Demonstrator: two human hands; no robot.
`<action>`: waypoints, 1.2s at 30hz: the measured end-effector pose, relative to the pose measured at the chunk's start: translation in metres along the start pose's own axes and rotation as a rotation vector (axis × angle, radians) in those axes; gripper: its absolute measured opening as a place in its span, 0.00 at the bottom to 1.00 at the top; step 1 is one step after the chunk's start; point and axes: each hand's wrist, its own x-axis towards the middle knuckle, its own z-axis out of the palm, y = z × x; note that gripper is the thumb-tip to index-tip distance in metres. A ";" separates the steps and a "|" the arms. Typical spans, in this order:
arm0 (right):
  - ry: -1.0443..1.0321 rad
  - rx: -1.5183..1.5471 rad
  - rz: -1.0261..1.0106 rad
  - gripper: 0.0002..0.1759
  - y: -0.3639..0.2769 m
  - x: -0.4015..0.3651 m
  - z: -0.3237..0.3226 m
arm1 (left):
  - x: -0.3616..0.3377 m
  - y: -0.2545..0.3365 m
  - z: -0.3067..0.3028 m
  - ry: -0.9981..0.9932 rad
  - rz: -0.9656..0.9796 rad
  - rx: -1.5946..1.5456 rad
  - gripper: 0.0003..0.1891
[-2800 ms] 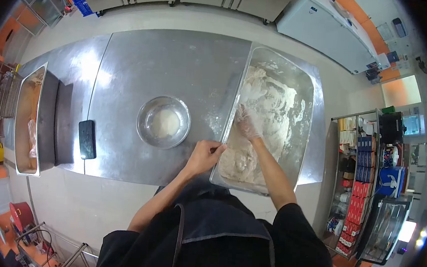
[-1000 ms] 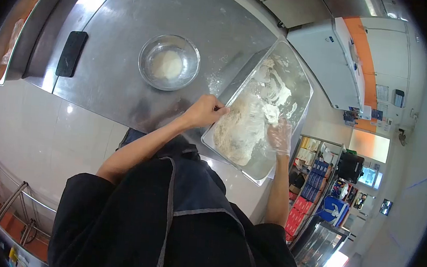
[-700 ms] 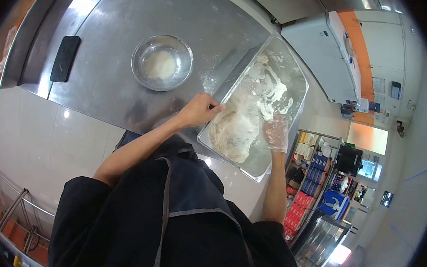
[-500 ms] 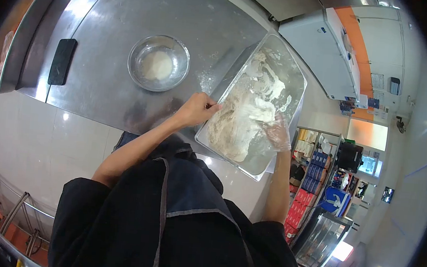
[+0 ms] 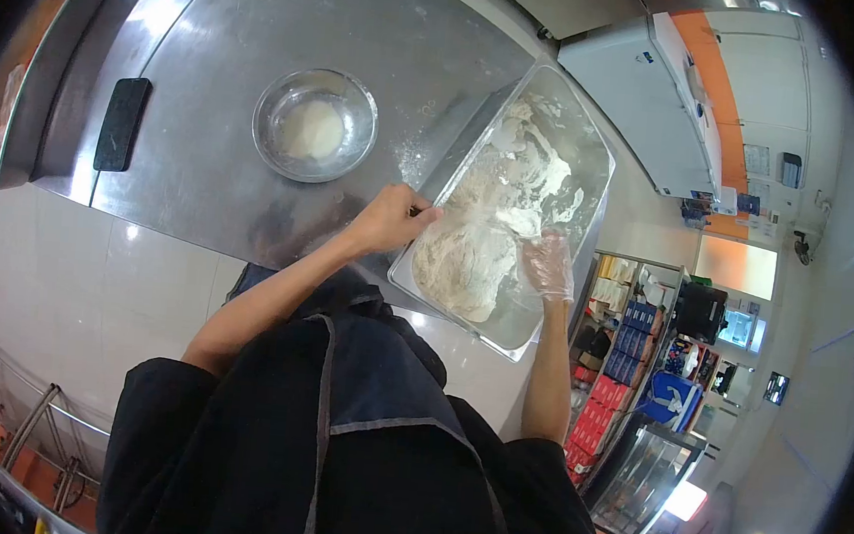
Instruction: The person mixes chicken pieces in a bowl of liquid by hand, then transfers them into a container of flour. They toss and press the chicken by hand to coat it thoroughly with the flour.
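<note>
A deep rectangular metal pan (image 5: 582, 139) holds white and brownish flour (image 5: 463, 260), heaped toward its near-left side. My left hand (image 5: 391, 219) is bare and closed, pinching the pan's left rim between thumb and fingers. Inside the pan, my right hand (image 5: 548, 264) wears a clear plastic glove. Its fingers reach out toward the left and touch the white flour near the middle; the fingertips are partly hidden there. Left of the pan stands a round metal bowl (image 5: 270, 119) with a pale, whitish content at its bottom.
The steel table (image 5: 214, 39) has a flour dusting beside the pan. A black phone-like slab (image 5: 122, 125) lies at left, near another deep metal pan (image 5: 55, 87). A white chest-like appliance (image 5: 626, 102) stands beyond the table, and shelves with boxes (image 5: 626, 353) are at right.
My right hand has shifted slightly left and nearer to me within the pan, and the flour by its fingers has moved. My left hand stays on the rim.
</note>
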 end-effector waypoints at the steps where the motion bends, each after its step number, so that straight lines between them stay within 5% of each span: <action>1: 0.093 -0.117 -0.143 0.08 0.006 -0.003 0.008 | 0.000 0.004 -0.001 -0.006 -0.017 -0.012 0.18; 2: 0.092 -0.116 -0.145 0.08 0.028 -0.004 0.026 | -0.001 0.005 -0.002 -0.012 -0.034 -0.023 0.18; 4: -0.261 0.589 0.252 0.16 0.060 -0.003 0.049 | 0.000 0.002 -0.001 -0.005 -0.027 -0.011 0.18; 5: -0.261 0.590 0.253 0.16 0.059 -0.004 0.049 | 0.001 0.000 0.000 0.000 -0.018 0.000 0.18; 7: -0.272 -0.207 0.051 0.18 0.002 0.002 0.010 | 0.002 -0.004 0.002 0.007 -0.002 -0.005 0.18; 11: 0.072 -0.097 0.097 0.21 0.041 -0.002 0.069 | 0.000 0.002 0.000 0.004 -0.015 -0.002 0.17; 13: 0.023 0.551 0.230 0.23 0.058 0.009 0.086 | 0.000 -0.002 0.002 0.008 0.001 -0.014 0.17; 15: 0.037 0.525 0.170 0.22 0.079 0.014 0.111 | 0.001 -0.006 0.002 0.009 0.018 -0.025 0.17; 20: 0.030 0.230 0.316 0.21 -0.038 0.011 0.008 | 0.001 -0.005 0.002 0.012 0.044 0.003 0.17; 23: 0.110 0.131 0.106 0.21 -0.028 0.012 0.010 | 0.003 -0.007 0.002 -0.007 0.047 0.000 0.17; 25: -0.033 0.277 -0.093 0.20 -0.020 0.015 0.005 | 0.003 -0.007 0.000 -0.015 0.039 0.011 0.17; 26: -0.035 0.277 -0.093 0.20 -0.018 0.013 0.005 | 0.003 -0.006 0.000 -0.026 0.032 0.021 0.17; 28: -0.267 0.247 0.249 0.29 -0.043 0.011 -0.020 | 0.003 -0.007 0.002 -0.020 0.028 0.003 0.18; 31: -0.280 0.154 0.073 0.24 -0.057 0.015 -0.041 | 0.002 -0.008 0.002 -0.008 0.031 -0.017 0.18; 36: -0.042 0.220 0.005 0.22 0.068 0.045 0.080 | 0.001 -0.005 0.000 -0.001 0.067 -0.009 0.18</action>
